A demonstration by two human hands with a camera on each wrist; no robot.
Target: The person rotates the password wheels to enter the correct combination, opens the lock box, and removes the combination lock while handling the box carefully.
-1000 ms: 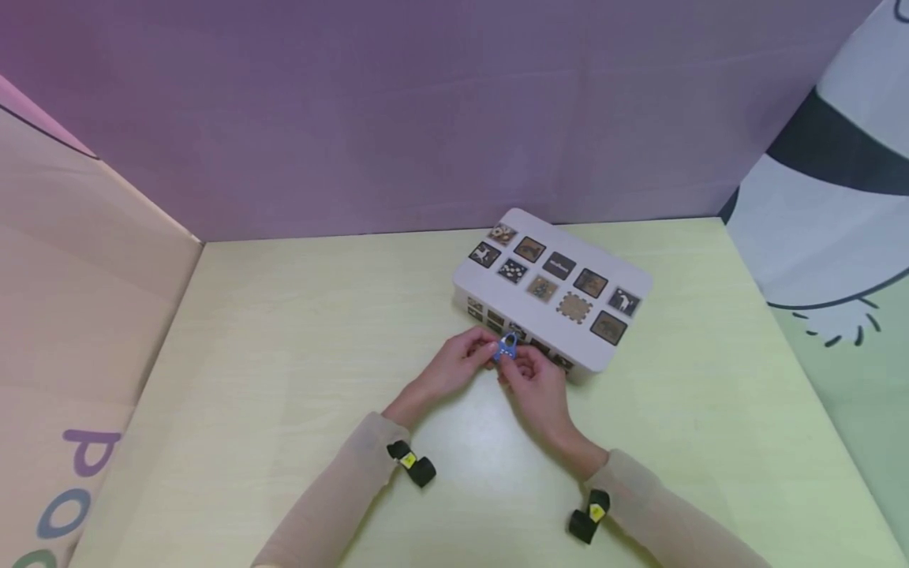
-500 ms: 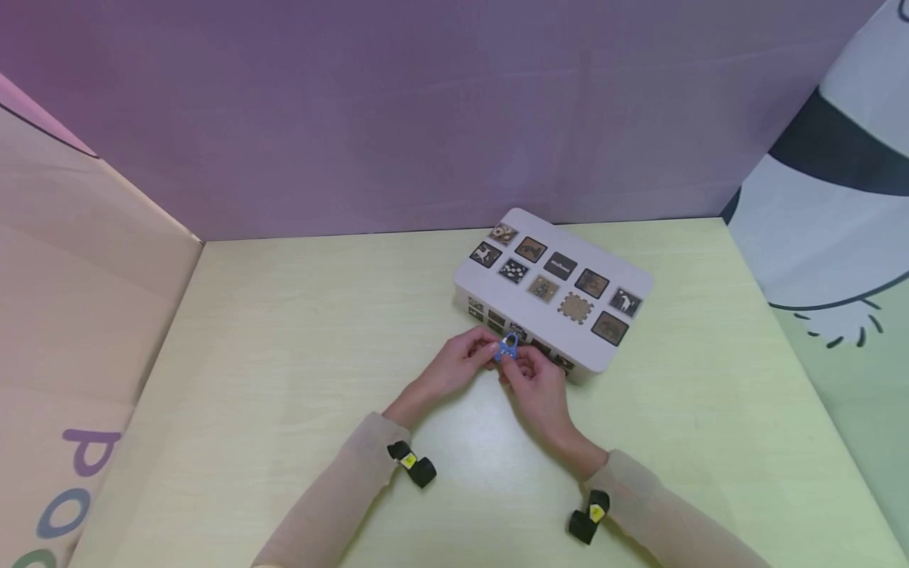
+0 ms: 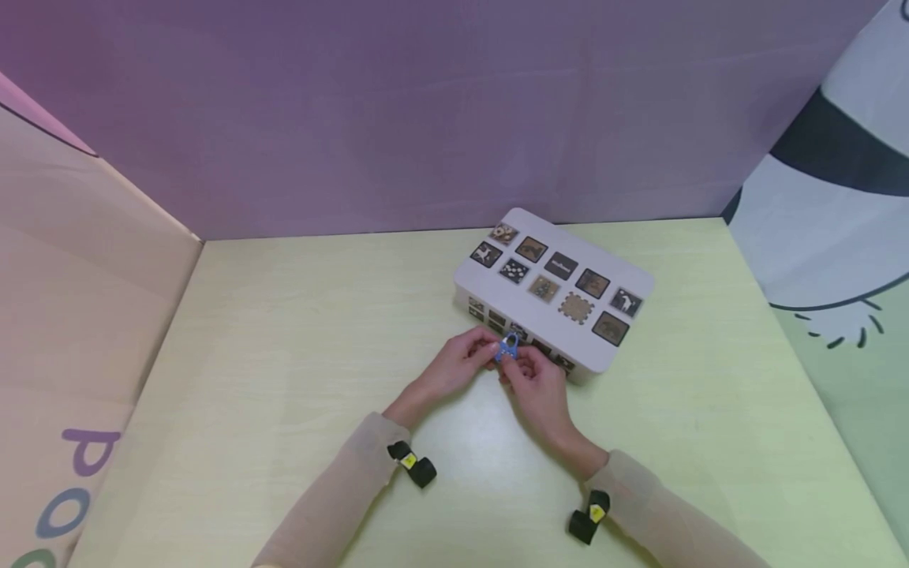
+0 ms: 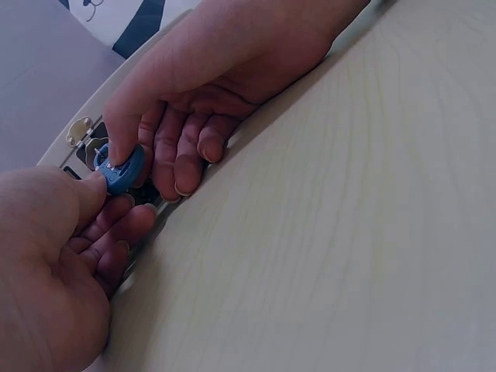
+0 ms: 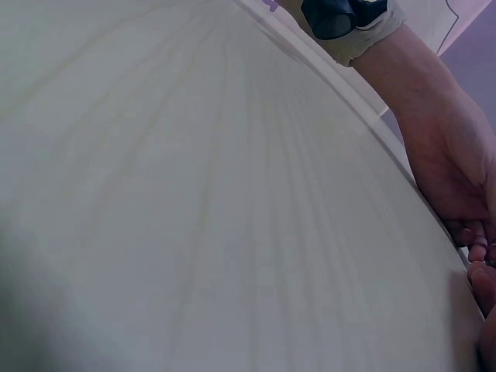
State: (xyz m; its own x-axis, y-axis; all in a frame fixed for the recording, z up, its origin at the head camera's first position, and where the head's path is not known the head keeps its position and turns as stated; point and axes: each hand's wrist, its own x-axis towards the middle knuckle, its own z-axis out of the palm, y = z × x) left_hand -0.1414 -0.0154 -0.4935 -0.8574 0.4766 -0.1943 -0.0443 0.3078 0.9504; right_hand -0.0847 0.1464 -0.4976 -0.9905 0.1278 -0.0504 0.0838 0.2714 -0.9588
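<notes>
Pinching a small, rounded blue padlock [image 3: 507, 348] in both your left hand [image 3: 454, 367] and right hand [image 3: 542, 397], you reach across a pale, wood-grained table [image 3: 284, 339] backed by a smooth purple wall [image 3: 398, 118] and flanked by printed panels [image 3: 838, 221]. The lock sits at the near side of a white, round-cornered box [image 3: 554, 285] patterned with dark and brown squares, beside a shiny metal clasp [image 4: 79, 132].

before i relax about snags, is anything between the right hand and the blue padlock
Nothing visible: the right hand pinches the blue padlock directly, its thumb on it. The left hand holds it too, beside the box.
</notes>
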